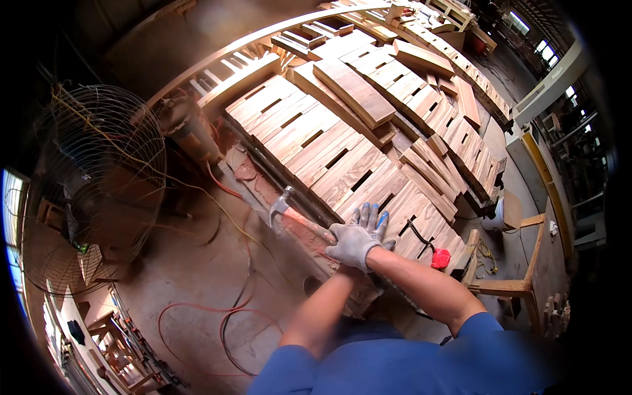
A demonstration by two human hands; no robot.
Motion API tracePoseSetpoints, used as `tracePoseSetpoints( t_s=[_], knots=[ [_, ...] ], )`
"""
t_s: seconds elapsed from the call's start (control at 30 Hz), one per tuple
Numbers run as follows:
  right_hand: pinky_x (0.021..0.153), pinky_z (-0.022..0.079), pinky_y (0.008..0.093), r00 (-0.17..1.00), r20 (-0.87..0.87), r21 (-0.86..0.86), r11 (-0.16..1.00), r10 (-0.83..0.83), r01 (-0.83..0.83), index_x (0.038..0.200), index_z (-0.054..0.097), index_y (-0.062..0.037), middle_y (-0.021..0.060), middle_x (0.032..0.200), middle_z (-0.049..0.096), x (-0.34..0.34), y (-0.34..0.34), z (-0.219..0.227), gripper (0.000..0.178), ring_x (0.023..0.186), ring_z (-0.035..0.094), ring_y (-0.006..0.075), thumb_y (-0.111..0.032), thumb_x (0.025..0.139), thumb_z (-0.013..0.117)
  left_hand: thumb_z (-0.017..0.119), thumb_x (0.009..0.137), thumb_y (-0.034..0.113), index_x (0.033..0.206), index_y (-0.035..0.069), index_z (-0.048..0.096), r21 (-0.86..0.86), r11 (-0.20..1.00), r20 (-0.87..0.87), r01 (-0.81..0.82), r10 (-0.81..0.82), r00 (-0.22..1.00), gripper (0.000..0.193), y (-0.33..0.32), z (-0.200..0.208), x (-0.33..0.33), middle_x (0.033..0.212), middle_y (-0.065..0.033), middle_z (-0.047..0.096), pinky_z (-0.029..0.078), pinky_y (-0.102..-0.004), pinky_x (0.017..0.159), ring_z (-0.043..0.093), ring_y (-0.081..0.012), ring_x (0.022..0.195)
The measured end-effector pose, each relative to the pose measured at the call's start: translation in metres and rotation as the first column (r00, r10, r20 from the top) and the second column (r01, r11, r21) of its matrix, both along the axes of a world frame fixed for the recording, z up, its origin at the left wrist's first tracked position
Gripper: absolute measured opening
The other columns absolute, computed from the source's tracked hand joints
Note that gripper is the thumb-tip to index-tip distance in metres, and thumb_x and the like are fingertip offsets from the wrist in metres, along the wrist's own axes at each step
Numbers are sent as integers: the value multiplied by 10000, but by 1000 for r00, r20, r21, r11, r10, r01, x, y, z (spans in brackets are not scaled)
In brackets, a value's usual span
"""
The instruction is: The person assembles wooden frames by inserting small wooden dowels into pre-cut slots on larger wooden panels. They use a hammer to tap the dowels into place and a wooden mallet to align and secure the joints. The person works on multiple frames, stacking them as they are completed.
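My wrists cross at the near end of a long row of pale wooden blocks (342, 168) with dark slots between them. My right hand (352, 248), in a grey glove, reaches over to the left and is closed round the handle of a claw hammer (303, 222). The hammer's metal head points left, over the bench edge. Beneath it my left hand (372, 222), gloved with blue marks on the fingers, rests palm down on the wood, fingers spread; its palm is partly hidden. To the right lies a black-cabled tool with a red part (440, 258).
Loose boards (355, 92) lie across the bench, with more block rows beyond. On the left stand a wire-caged fan (99, 191) and a bucket-like container (187, 128). Hoses and cords (230, 309) trail over the floor. A wooden frame (507, 286) stands at the right.
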State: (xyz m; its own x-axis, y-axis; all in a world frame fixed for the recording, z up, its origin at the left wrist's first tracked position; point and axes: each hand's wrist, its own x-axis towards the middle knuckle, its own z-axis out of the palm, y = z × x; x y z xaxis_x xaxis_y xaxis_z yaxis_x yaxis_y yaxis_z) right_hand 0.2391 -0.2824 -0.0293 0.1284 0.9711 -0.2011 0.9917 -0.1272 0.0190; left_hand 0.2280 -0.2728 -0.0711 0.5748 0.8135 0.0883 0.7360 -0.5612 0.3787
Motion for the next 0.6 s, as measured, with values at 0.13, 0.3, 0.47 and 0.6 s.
tracePoseSetpoints(
  t_s=[0.13, 0.3, 0.47, 0.6],
  knots=[
    [1165, 390, 591, 960, -280, -258, 961, 26, -101, 1237, 670, -161, 361, 1371, 616, -6, 26, 28, 410, 1349, 561, 499, -410, 913, 702, 535, 980, 652, 1693, 117, 335, 9, 1000, 92, -9, 8, 996, 914, -1, -7, -3, 1746, -271, 255, 39, -607, 1328, 136, -473, 1642],
    [1130, 287, 657, 922, -358, -320, 909, 146, -268, 1181, 659, -179, 328, 1319, 647, -28, 19, 93, 348, 1316, 488, 567, -428, 940, 680, 564, 977, 631, 1676, 102, 372, -21, 1000, 84, -5, 7, 996, 897, -1, 7, -8, 1736, -269, 279, 59, -605, 1326, 169, -472, 1633],
    [1064, 491, 580, 888, -395, -408, 821, 236, -400, 1152, 674, -138, 304, 1211, 723, -26, 33, 113, 298, 1200, 678, 496, -373, 975, 633, 567, 979, 623, 1674, 117, 384, -8, 1000, 73, -26, 26, 997, 879, 0, 0, -6, 1739, -258, 284, 65, -605, 1324, 175, -468, 1633],
    [1142, 443, 578, 973, -208, -211, 967, 99, -143, 1208, 688, -111, 379, 1358, 633, -20, 20, 56, 322, 1349, 584, 528, -319, 963, 668, 567, 979, 631, 1671, 121, 390, 2, 1000, 68, -14, 13, 998, 878, 3, 3, -4, 1741, -253, 279, 63, -609, 1322, 163, -465, 1636]
  ],
)
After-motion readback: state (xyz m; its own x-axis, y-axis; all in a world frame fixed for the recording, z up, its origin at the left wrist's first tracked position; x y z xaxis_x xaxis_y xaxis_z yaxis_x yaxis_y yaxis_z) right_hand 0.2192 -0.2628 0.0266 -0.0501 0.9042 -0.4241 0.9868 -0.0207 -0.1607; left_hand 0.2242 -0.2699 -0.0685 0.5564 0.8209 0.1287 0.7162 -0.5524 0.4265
